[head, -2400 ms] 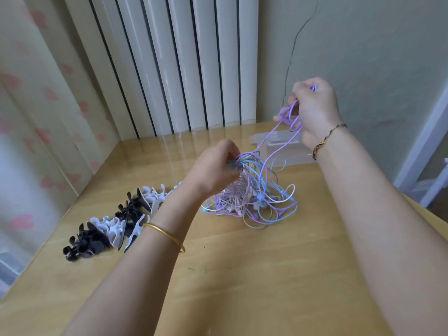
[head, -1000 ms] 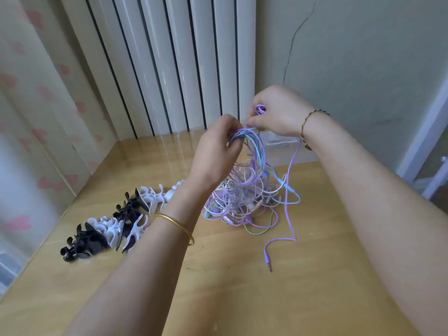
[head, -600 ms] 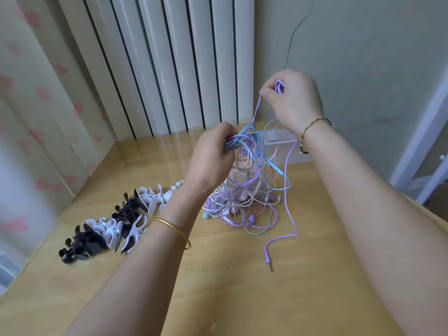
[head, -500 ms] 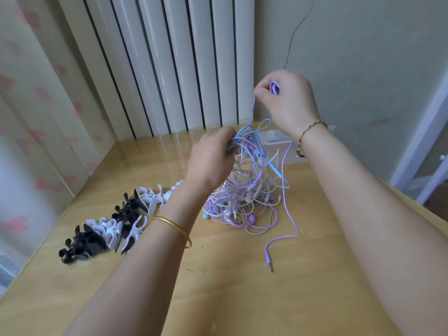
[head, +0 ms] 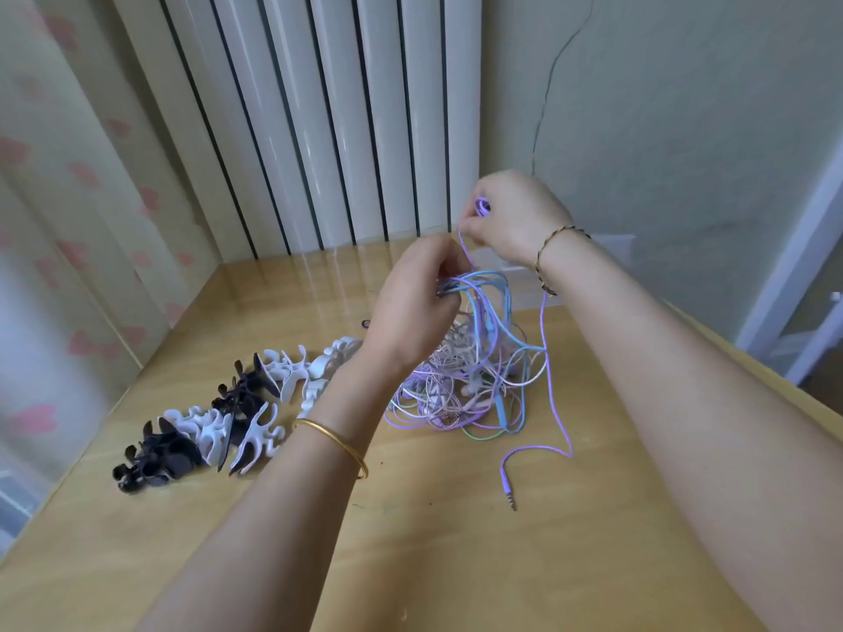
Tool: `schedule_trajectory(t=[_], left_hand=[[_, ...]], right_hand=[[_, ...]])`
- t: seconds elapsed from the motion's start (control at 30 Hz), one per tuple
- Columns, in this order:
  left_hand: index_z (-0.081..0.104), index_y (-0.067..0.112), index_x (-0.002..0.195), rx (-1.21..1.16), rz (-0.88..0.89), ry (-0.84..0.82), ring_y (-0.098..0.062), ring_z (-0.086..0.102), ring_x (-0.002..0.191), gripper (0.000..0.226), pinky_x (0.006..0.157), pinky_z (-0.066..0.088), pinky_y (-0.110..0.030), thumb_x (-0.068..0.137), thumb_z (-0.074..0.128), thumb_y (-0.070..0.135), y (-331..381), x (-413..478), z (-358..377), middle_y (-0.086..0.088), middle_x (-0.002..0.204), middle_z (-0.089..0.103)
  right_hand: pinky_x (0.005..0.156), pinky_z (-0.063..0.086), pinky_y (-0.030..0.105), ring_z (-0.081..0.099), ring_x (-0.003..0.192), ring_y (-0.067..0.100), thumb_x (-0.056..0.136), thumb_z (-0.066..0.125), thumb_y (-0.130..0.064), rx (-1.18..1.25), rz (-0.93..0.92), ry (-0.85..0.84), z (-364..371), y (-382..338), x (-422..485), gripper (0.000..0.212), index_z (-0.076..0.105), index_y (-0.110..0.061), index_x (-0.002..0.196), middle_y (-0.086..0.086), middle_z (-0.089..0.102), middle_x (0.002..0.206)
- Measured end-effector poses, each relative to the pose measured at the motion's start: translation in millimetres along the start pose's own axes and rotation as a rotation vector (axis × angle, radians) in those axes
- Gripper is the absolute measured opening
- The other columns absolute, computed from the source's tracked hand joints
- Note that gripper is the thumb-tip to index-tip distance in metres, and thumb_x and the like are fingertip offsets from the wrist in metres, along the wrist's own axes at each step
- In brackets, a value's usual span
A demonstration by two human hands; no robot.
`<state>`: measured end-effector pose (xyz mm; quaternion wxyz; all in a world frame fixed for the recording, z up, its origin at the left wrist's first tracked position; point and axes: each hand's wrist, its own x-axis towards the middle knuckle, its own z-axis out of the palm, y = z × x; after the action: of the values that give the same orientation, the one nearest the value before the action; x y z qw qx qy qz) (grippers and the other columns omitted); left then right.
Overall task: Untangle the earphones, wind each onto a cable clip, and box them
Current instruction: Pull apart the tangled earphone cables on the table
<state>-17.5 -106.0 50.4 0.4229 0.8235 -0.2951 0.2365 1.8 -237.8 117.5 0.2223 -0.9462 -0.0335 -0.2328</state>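
A tangle of purple, blue, pink and white earphones [head: 460, 385] lies on the wooden table [head: 456, 563]. My left hand [head: 413, 312] grips a bunch of its cables and lifts them above the heap. My right hand [head: 511, 218], just behind and above, pinches a purple earphone cable [head: 554, 390]; that cable hangs down the right side and ends in a jack plug [head: 507, 488] lying on the table. A row of black and white cable clips [head: 219, 417] lies to the left. A clear plastic box [head: 524, 285] stands behind the tangle, mostly hidden by my hands.
White vertical panels [head: 319, 120] and a pale wall close off the back of the table. A curtain with pink hearts [head: 54, 248] hangs along the left edge. The table's right edge [head: 775, 380] runs diagonally beside my right forearm.
My right hand has come down and toward my left hand with the purple cable. My left hand keeps gripping the lifted bunch. The jack plug stays on the table.
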Motion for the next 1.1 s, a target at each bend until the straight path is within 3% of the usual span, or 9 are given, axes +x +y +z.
schedule_trajectory(t=[0.23,0.4,0.5,0.57,0.63,0.77,0.87,0.97,1.1], left_hand=[[0.044,0.017,0.089,0.267,-0.056,-0.134,-0.032,0.050,0.082,0.023,0.070,0.043,-0.041,0.076,0.052,0.000,-16.4,-5.3,-1.1,-0.002,0.084,0.053],[0.036,0.022,0.095,0.538,-0.101,-0.317,-0.021,0.034,0.083,0.026,0.071,0.026,-0.031,0.082,0.049,0.004,-13.8,-8.9,-0.4,0.006,0.092,0.039],[0.044,0.015,0.099,0.257,-0.272,-0.371,-0.021,0.047,0.088,0.030,0.072,0.039,-0.031,0.071,0.055,0.013,-7.9,-9.2,-4.1,0.001,0.092,0.047],[0.049,0.013,0.104,-0.138,-0.418,-0.257,-0.016,0.054,0.078,0.044,0.064,0.045,-0.021,0.061,0.051,0.023,2.9,-5.7,-10.0,-0.001,0.087,0.054],[0.051,0.014,0.106,-0.324,-0.397,-0.134,-0.009,0.056,0.076,0.043,0.061,0.043,-0.009,0.064,0.049,0.025,8.9,0.0,-13.5,0.000,0.090,0.058],[0.054,0.027,0.093,-0.311,-0.246,-0.211,-0.005,0.058,0.081,0.023,0.076,0.047,-0.018,0.085,0.066,0.010,11.1,6.2,-9.6,0.003,0.099,0.062],[0.055,0.023,0.091,-0.255,-0.249,-0.227,-0.009,0.055,0.071,0.018,0.070,0.046,-0.023,0.089,0.064,0.007,4.3,4.2,-1.0,-0.001,0.087,0.064],[0.057,0.012,0.101,-0.352,-0.343,-0.212,-0.015,0.057,0.077,0.018,0.067,0.045,-0.021,0.089,0.058,-0.002,-1.1,1.9,0.2,-0.016,0.095,0.068],[0.060,0.009,0.107,-0.449,-0.454,-0.202,-0.002,0.051,0.059,0.015,0.053,0.038,-0.009,0.094,0.053,0.003,-3.2,-1.1,2.9,-0.003,0.080,0.064]], right_hand=[[0.073,0.047,0.032,0.058,0.088,0.024,0.086,0.051,-0.018,0.231,0.046,0.368,-12.7,1.0,0.4,0.015,0.066,-0.018,0.087,0.002,0.067,0.094],[0.070,0.043,0.029,0.057,0.087,0.022,0.087,0.050,-0.017,0.333,0.128,0.449,-13.6,5.1,0.9,0.016,0.066,-0.016,0.090,0.001,0.066,0.093],[0.073,0.048,0.032,0.059,0.084,0.023,0.084,0.052,-0.016,0.387,0.131,0.407,-12.3,7.1,1.2,0.013,0.065,-0.017,0.083,0.000,0.065,0.085],[0.075,0.050,0.035,0.060,0.083,0.025,0.082,0.054,-0.016,0.426,0.108,0.372,-10.9,7.1,-0.9,0.012,0.066,-0.014,0.081,0.001,0.065,0.080],[0.076,0.050,0.034,0.061,0.082,0.025,0.083,0.055,-0.014,0.450,0.078,0.342,-10.5,5.8,-4.2,0.013,0.067,-0.010,0.082,0.004,0.065,0.078],[0.065,0.044,0.027,0.052,0.062,0.012,0.084,0.055,-0.008,0.561,0.011,0.287,-11.8,0.7,-10.3,0.016,0.066,0.000,0.078,0.003,0.061,0.065],[0.055,0.037,0.014,0.046,0.052,0.000,0.085,0.056,-0.009,0.628,0.007,0.275,-11.3,1.8,-12.9,0.013,0.065,-0.010,0.076,-0.007,0.058,0.059],[0.055,0.036,0.014,0.045,0.051,-0.001,0.086,0.055,-0.009,0.644,0.039,0.298,-11.0,9.2,-14.7,0.013,0.066,-0.008,0.079,-0.007,0.058,0.060],[0.050,0.031,0.014,0.041,0.041,-0.001,0.087,0.049,-0.003,0.763,0.124,0.289,-10.9,18.9,-18.3,0.023,0.059,-0.014,0.069,-0.003,0.059,0.062]])
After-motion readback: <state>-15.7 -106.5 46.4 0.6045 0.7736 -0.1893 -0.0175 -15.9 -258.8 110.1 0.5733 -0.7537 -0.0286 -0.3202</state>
